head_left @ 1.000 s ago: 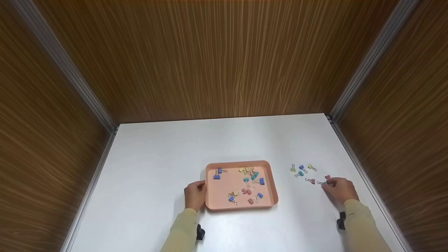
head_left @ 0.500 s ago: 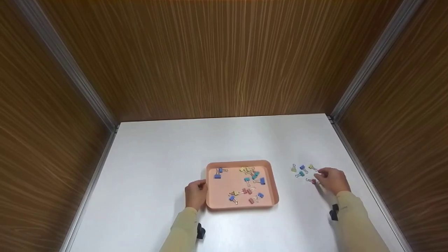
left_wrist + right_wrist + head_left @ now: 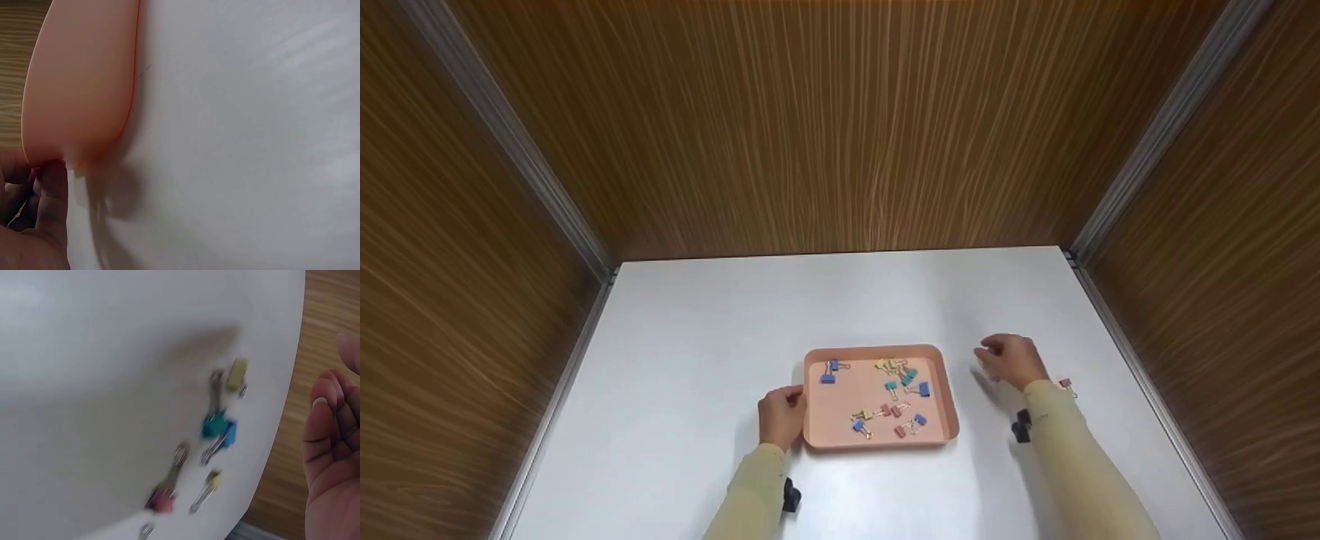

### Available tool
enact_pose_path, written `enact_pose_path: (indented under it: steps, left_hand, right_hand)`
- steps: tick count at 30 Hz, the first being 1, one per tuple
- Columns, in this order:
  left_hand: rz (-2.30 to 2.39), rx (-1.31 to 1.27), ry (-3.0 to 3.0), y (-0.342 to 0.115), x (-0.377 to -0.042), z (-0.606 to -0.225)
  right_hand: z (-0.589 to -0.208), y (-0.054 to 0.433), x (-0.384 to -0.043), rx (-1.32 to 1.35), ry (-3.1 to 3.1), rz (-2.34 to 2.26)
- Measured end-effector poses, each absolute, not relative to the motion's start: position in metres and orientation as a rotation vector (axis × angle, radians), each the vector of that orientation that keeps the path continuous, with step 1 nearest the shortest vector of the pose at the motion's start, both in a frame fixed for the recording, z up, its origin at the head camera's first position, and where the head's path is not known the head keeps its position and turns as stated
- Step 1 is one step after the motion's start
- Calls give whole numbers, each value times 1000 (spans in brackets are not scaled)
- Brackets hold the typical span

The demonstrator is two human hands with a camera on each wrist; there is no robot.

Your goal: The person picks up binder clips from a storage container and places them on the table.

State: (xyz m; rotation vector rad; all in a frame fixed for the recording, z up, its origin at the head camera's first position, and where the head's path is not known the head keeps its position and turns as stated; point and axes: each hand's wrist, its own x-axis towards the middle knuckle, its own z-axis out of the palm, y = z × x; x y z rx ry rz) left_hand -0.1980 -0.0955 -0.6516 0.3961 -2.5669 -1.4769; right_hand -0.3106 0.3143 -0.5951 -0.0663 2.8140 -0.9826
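Observation:
My left hand (image 3: 781, 416) pinches the left rim of a shallow pink tray (image 3: 847, 394); in the left wrist view its thumb and fingers meet at the tray's corner wall. Several binder clips in blue, teal, yellow and red lie scattered inside. To the right of the tray, my right hand (image 3: 1016, 361) hovers over loose binder clips, hiding most of them in the head view. The right wrist view shows them on the white table: a teal clip (image 3: 214, 425), a blue one (image 3: 229, 433), a red one (image 3: 161, 500) and two yellow. Its fingers are loosely bent, with nothing visible between them.
A red binder clip (image 3: 1066, 383) lies beside the right forearm. The white table (image 3: 720, 315) is bounded by brown wood-grain panels (image 3: 840, 135) at the back and both sides, with grey metal strips at the corners.
My right hand has moved left and away from the red clip at the far right, coming over the other loose clips. The left hand stays on the tray.

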Motion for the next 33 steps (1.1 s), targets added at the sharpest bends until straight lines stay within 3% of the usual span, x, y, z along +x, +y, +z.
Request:
enact_pose_path:
  steps: [19,33]
  left_hand:
    - [-1457,324,-2524,-92,-200,-653]
    - [-1522,442,-2560,-87,-193,-650]
  right_hand:
    - [-601,208,-329,-374,2837,-792]
    - [-624,165,-317,-346,2778,-590]
